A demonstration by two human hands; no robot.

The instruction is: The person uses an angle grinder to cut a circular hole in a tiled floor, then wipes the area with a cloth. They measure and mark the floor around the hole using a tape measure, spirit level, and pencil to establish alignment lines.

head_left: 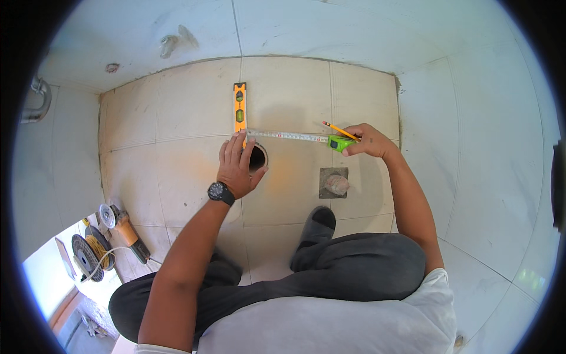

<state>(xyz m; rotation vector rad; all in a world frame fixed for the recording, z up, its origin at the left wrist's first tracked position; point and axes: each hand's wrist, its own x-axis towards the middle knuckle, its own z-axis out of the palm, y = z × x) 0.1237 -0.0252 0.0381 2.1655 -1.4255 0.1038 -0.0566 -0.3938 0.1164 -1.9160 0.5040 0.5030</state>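
A short yellow spirit level lies on the beige floor tiles, pointing from my left hand toward the far wall. Stretched out flat, the fingers of my left hand rest over the level's near end, with the thumb apart, beside a round drain hole. The hand partly covers the hole. From my left fingertips a white tape blade runs right to the green tape measure, which my right hand grips. A yellow pencil is also held in my right hand, its tip pointing left.
A square floor drain with a crumpled plug lies right of the hole, near my shoe. At the left stand an angle grinder and a cable reel. Pale tiled walls close in the far and right sides.
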